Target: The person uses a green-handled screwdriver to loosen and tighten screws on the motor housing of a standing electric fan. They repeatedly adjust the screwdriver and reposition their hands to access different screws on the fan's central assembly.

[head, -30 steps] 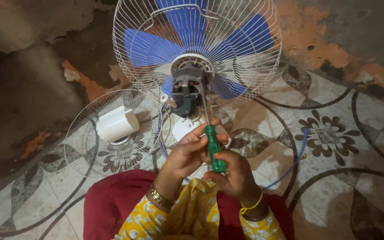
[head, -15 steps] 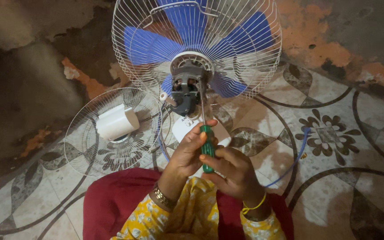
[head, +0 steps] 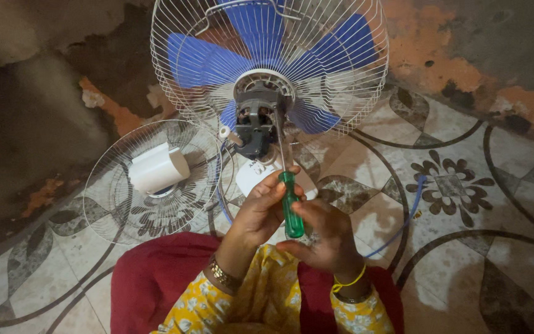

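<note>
A view looking down at a person's two hands working on a fan on a patterned tile floor. The left hand [head: 261,210] and the right hand [head: 321,232] both grip a green-handled screwdriver [head: 290,207], fingers curled and clamped around the handle from either side. The screwdriver points up and away from the person, its thin metal shaft reaching to the exposed dark motor [head: 256,120] at the back of the fan [head: 267,62]. The fan has blue blades behind a white wire cage. To the left, a second wire grille [head: 112,204] lies flat on the floor with a white plastic cover [head: 157,168] resting on it. A blue cord [head: 406,216] trails across the tiles on the right. The person wears yellow flowered sleeves and wrist bangles.
</note>
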